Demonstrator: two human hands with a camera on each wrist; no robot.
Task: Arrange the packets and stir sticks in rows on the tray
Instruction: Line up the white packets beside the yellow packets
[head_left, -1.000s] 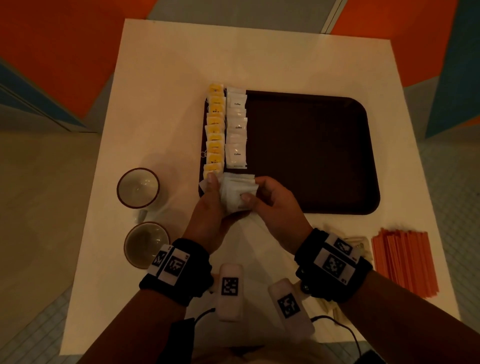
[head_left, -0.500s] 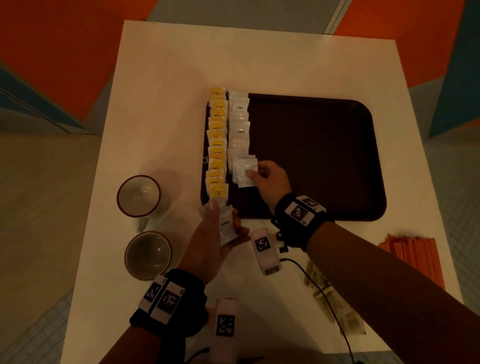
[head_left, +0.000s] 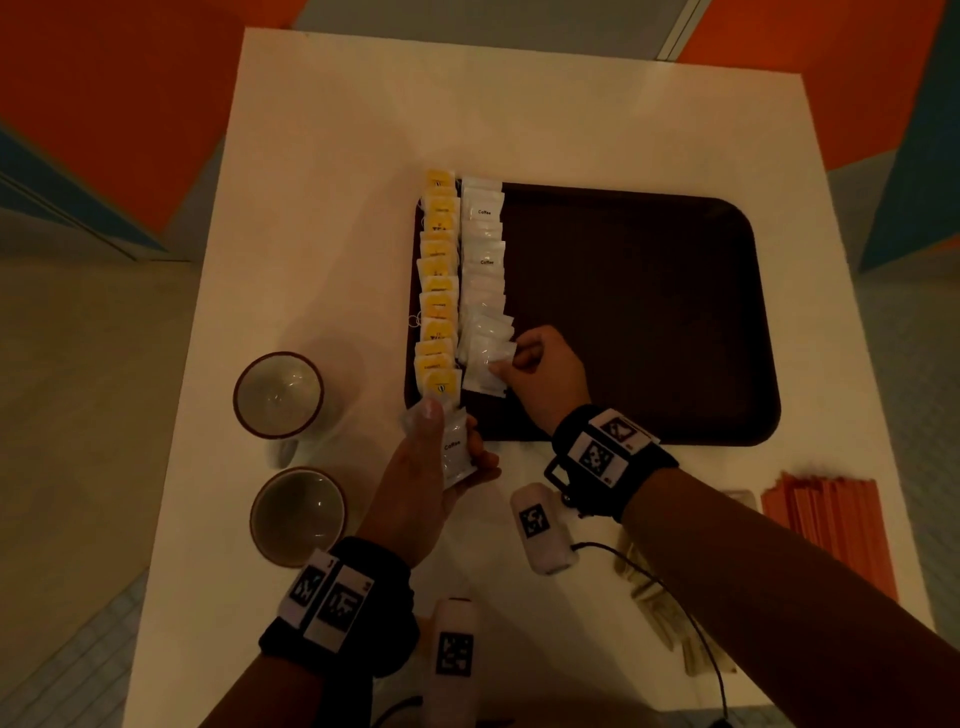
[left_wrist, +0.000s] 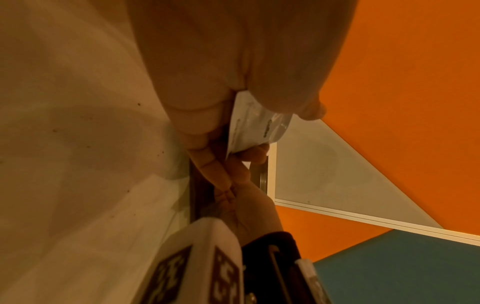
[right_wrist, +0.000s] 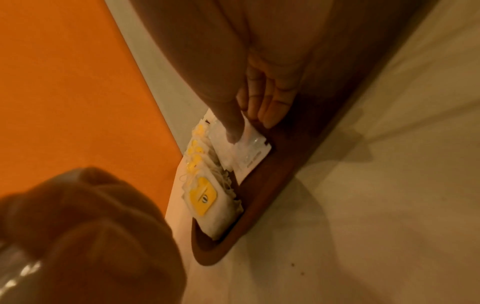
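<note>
A dark brown tray (head_left: 649, 322) lies on the white table. Along its left edge runs a row of yellow tea packets (head_left: 439, 291), and beside it a row of white coffee packets (head_left: 483, 260). My right hand (head_left: 511, 366) pinches a white coffee packet (head_left: 485, 371) at the near end of the white row; the right wrist view shows my thumb on that white coffee packet (right_wrist: 250, 152), which lies on the tray (right_wrist: 285, 164). My left hand (head_left: 447, 452) holds a small stack of coffee packets (head_left: 454, 452) just off the tray's near-left corner, the same stack of coffee packets (left_wrist: 255, 127) showing in the left wrist view. Orange stir sticks (head_left: 831, 525) lie at the table's right.
Two cups (head_left: 280, 395) (head_left: 298, 514) stand on the table left of the tray. Some tan packets (head_left: 654, 597) lie near the front edge under my right forearm. A cable (head_left: 691, 623) runs across them. Orange and blue floor surrounds the table.
My hands parted: the right hand took one coffee packet from the stack and carried it onto the tray's white row, lowering it there. The left hand stayed at the tray corner holding the stack.
</note>
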